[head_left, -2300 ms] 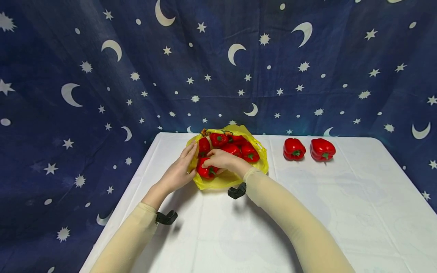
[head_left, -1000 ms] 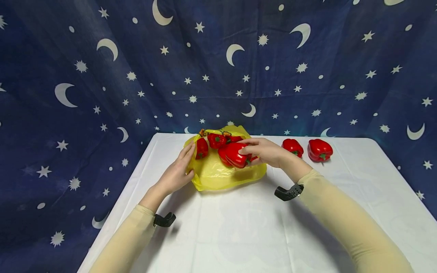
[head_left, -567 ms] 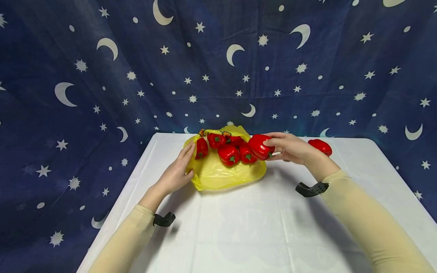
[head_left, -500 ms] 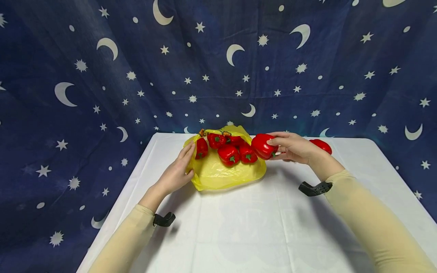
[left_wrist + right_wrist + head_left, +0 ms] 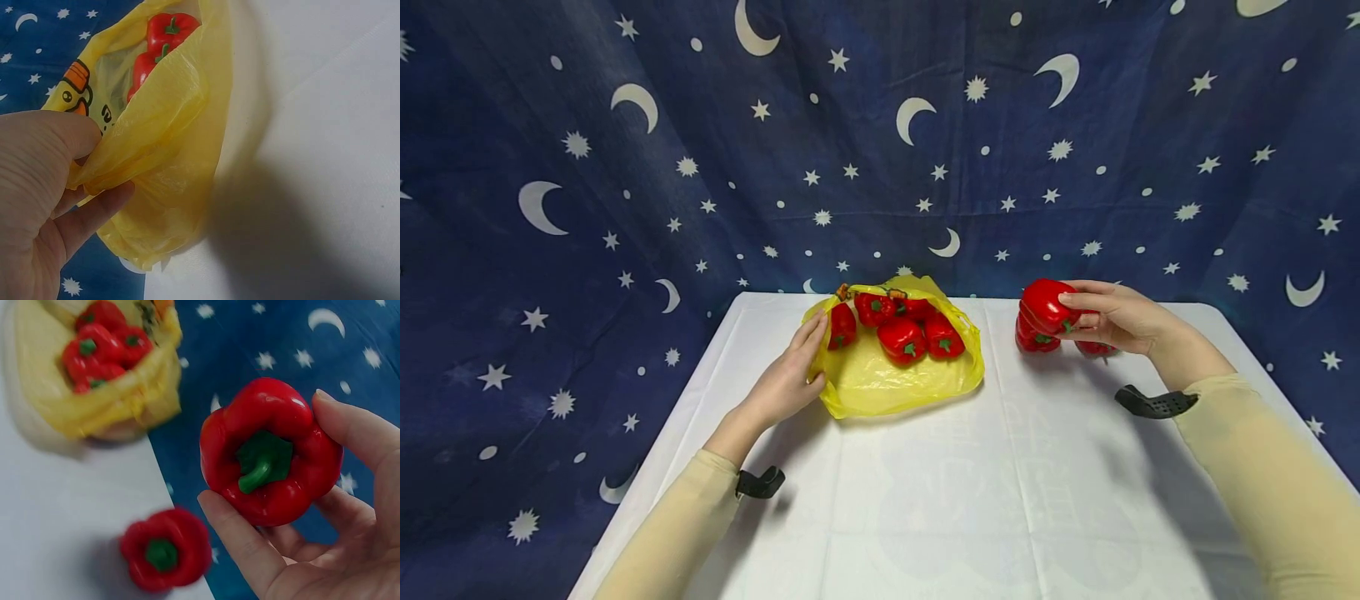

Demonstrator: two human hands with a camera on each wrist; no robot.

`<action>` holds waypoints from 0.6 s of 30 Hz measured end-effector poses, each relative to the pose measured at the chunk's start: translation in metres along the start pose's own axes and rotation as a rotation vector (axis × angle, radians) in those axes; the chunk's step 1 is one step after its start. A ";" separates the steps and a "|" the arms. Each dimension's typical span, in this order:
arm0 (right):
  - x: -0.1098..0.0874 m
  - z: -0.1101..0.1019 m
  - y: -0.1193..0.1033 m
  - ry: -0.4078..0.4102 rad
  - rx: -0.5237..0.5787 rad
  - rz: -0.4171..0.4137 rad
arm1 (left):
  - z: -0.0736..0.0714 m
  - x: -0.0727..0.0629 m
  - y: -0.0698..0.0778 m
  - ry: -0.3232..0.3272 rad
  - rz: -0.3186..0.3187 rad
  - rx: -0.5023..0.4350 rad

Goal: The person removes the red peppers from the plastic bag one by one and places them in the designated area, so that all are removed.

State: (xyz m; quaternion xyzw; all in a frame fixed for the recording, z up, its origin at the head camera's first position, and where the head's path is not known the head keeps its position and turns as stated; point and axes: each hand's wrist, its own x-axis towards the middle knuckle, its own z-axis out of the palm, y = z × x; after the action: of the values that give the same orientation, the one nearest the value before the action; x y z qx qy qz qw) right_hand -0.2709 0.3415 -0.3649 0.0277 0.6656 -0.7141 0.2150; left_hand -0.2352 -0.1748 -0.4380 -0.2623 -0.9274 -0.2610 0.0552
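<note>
My right hand (image 5: 1131, 321) grips a red bell pepper (image 5: 1048, 307) between thumb and fingers, raised over the right part of the table. In the right wrist view the green stem of this pepper (image 5: 269, 459) faces the camera. Two other bell peppers are partly hidden behind it and the hand: one pepper (image 5: 1036, 342) just below, another pepper (image 5: 1095, 347) under the fingers. At the left, my left hand (image 5: 786, 379) pinches the edge of a yellow plastic bag (image 5: 895, 392), thumb and fingers on the film in the left wrist view. Several bell peppers (image 5: 901, 340) lie inside the bag's mouth.
A white-covered table (image 5: 940, 500) carries everything, its back edge close to a dark blue curtain (image 5: 865, 125) with moons and stars. Black wrist cameras are strapped to both wrists, the right camera (image 5: 1153, 402) hanging low over the cloth.
My right hand has lifted a bell pepper out of the bag and carried it right, over the two peppers on the table. The left hand has stayed at the bag's edge.
</note>
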 end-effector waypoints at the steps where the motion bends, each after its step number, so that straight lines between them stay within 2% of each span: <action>1: -0.002 -0.007 0.001 0.010 0.014 -0.002 | 0.000 0.000 0.000 0.001 0.002 0.000; 9: -0.013 -0.057 0.007 0.125 0.098 -0.012 | -0.002 -0.001 0.001 -0.002 -0.002 0.001; 12: -0.017 -0.075 0.009 0.152 0.163 -0.008 | -0.002 -0.001 0.002 -0.003 -0.006 -0.001; 18: -0.026 -0.105 0.018 0.233 0.221 0.003 | -0.001 -0.001 0.001 0.000 -0.007 -0.001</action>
State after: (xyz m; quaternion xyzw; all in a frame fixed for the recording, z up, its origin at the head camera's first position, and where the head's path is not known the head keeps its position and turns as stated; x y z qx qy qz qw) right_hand -0.2672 0.4495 -0.3853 0.1348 0.6035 -0.7745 0.1334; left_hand -0.2335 -0.1753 -0.4366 -0.2592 -0.9281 -0.2617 0.0543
